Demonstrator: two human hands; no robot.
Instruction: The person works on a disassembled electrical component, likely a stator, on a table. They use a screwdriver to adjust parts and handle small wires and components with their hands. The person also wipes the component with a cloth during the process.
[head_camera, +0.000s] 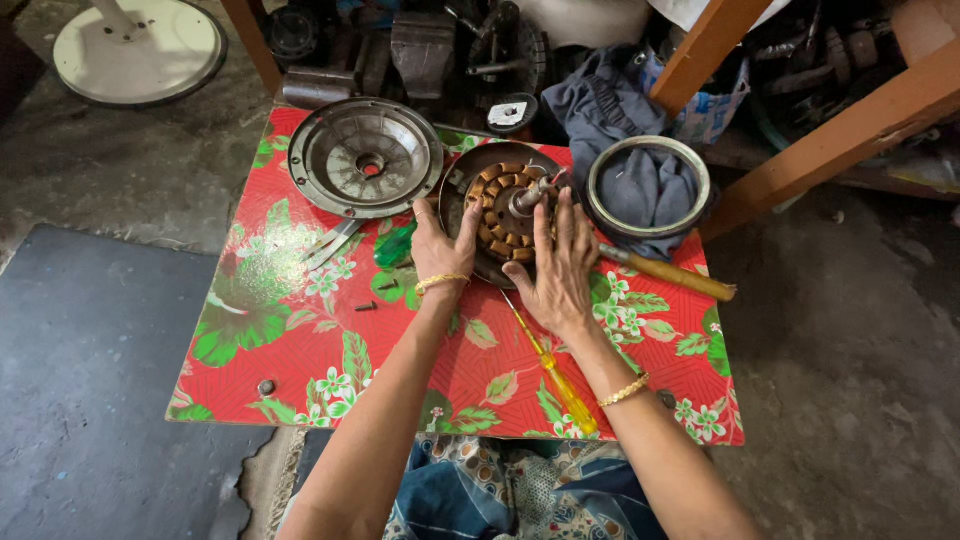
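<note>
A round dark motor housing (470, 160) lies on the red floral table (300, 340), holding a ring of copper-coloured windings (497, 212) around a metal shaft (530, 195). My left hand (440, 245) rests on the housing's left rim, thumb up along its edge. Fingers spread, my right hand (560, 265) lies flat on the windings and the housing's near right side. Neither hand grips anything.
A grey ribbed metal cover (365, 155) lies at the table's back left, pliers (330, 245) in front of it. A yellow-handled screwdriver (555, 380) lies between my arms; a wooden-handled tool (670, 272) at right. A metal ring (648, 185) sits on grey cloth. Loose screws (365, 306) lie nearby.
</note>
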